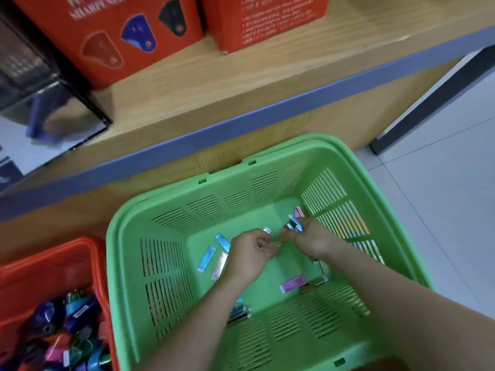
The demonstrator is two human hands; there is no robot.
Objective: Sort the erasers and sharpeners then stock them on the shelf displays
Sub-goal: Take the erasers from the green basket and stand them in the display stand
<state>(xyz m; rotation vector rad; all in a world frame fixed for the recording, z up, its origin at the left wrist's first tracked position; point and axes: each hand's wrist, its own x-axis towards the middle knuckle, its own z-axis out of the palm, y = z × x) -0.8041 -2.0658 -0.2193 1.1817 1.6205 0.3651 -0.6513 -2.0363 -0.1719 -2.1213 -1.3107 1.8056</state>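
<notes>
Both hands are down in the green basket (117, 236), where foil-wrapped erasers (206, 258) lie scattered on its floor, likely being gathered for sorting. Right hand (310, 239) grips a few erasers at its fingertips. Left hand (251, 253) is curled; can't tell whether it holds anything.

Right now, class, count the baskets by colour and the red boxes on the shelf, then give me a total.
Green basket: 1
Red basket: 1
Red boxes: 2
Total: 4
</notes>
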